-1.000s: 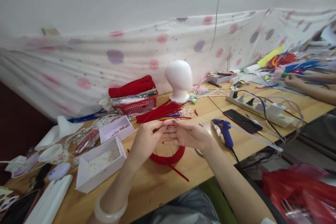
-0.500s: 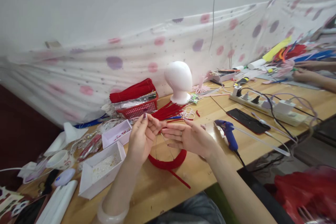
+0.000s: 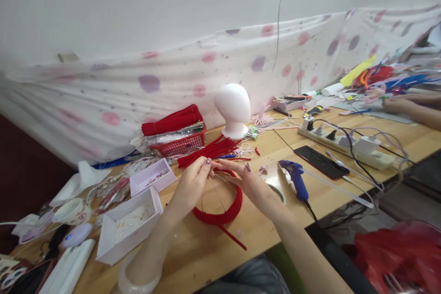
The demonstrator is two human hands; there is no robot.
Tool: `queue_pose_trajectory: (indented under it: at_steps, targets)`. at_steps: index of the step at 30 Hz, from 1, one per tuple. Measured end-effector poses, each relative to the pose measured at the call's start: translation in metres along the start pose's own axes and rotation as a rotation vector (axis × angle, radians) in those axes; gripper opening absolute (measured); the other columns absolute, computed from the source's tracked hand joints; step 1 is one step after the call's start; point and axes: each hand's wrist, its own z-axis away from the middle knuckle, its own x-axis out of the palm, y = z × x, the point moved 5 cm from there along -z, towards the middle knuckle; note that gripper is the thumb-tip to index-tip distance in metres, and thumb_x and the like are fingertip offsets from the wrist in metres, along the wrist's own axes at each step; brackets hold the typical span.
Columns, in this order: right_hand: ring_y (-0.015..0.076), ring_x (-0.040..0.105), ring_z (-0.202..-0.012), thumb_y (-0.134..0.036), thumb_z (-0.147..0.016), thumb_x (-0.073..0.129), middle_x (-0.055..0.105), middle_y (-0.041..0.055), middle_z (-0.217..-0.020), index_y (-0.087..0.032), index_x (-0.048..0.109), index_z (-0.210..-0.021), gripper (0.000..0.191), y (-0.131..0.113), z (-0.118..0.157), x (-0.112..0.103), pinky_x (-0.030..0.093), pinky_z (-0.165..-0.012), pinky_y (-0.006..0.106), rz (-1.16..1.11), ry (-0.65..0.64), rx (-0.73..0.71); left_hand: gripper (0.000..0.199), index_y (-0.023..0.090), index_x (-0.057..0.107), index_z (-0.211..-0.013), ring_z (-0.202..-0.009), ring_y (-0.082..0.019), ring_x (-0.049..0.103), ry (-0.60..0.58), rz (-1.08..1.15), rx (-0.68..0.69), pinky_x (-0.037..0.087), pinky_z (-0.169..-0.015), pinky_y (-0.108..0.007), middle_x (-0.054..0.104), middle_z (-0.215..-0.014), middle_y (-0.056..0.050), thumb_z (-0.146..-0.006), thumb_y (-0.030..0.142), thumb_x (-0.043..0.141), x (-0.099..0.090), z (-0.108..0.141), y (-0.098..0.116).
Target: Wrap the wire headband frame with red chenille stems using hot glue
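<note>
A red fuzzy hoop (image 3: 236, 206), like a headband, rests on the table, with a red pipe cleaner (image 3: 233, 237) sticking out toward me and thin wires (image 3: 216, 193) inside it. My left hand (image 3: 193, 183) is at the hoop's far side, its thumb and fingers pinched together; what they hold is hidden. Stretched toward those fingertips, my right hand (image 3: 253, 186) has its fingers extended over the hoop's far right part. Beyond both hands lies a bundle of red pipe cleaners (image 3: 213, 149).
Two white boxes of beads (image 3: 129, 245) stand left. A red basket (image 3: 182, 146) and white foam head (image 3: 233, 105) are behind. Right are a glue gun (image 3: 296, 179), phone (image 3: 320, 162) and power strip (image 3: 344, 149) with cables. A co-worker's hands (image 3: 401, 103) are far right.
Both hands have come lower and nearer the hoop. My right hand has turned from palm showing to back showing. A roll of tape now shows beside my right wrist.
</note>
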Motion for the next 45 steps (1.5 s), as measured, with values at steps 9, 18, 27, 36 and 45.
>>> queue_pose_trajectory:
  at_steps: [9,18,27,36,45]
  targets:
    - [0.0267,0.056,-0.129,-0.075,-0.087,0.049,0.063,0.009,-0.139,-0.027,0.068,-0.126,0.065,-0.01,0.005,0.01,0.041,-0.109,0.043,-0.289,-0.047,0.029,0.036,0.016,0.073,-0.093,-0.095,-0.025,0.066,-0.247,0.357,-0.057,0.05,-0.088,-0.037,0.075,-0.096,-0.009,-0.081,0.049,0.067,0.026,0.001,-0.008]
    - [0.0281,0.063,-0.119,-0.072,-0.09,0.047,0.07,0.0082,-0.128,-0.025,0.073,-0.118,0.06,-0.011,0.011,0.006,0.054,-0.092,0.042,-0.239,-0.057,0.052,0.029,0.018,0.076,-0.071,-0.079,-0.021,0.063,-0.366,0.157,0.021,0.048,-0.077,-0.032,0.072,-0.081,-0.005,-0.083,0.042,0.065,0.011,0.006,-0.006]
    - [0.0274,0.058,-0.128,-0.07,-0.09,0.05,0.067,0.0078,-0.134,-0.024,0.071,-0.122,0.06,-0.007,0.01,0.007,0.046,-0.104,0.041,-0.312,0.03,0.098,0.042,0.013,0.072,-0.108,-0.05,-0.01,0.035,0.182,0.444,-0.053,0.033,-0.052,-0.024,0.064,-0.066,-0.001,-0.09,0.048,0.057,-0.017,0.008,-0.012]
    - [0.0294,0.05,-0.134,-0.084,-0.087,0.027,0.065,0.0107,-0.135,-0.023,0.068,-0.127,0.083,-0.002,0.012,0.007,0.032,-0.113,0.047,-0.277,0.032,0.137,0.047,0.014,0.054,-0.138,-0.066,-0.014,0.056,-0.064,0.211,0.02,0.042,-0.072,-0.027,0.059,-0.061,0.005,-0.093,0.025,0.05,0.004,0.011,0.004]
    - [0.0294,0.062,-0.121,-0.086,-0.081,0.041,0.075,0.0127,-0.115,-0.024,0.062,-0.132,0.083,0.003,0.018,0.003,0.036,-0.106,0.045,-0.207,0.05,0.244,0.035,0.017,0.065,-0.076,-0.047,-0.01,0.041,0.102,0.372,-0.044,0.033,-0.052,-0.023,0.046,-0.046,0.007,-0.087,0.05,0.06,-0.001,0.006,-0.004]
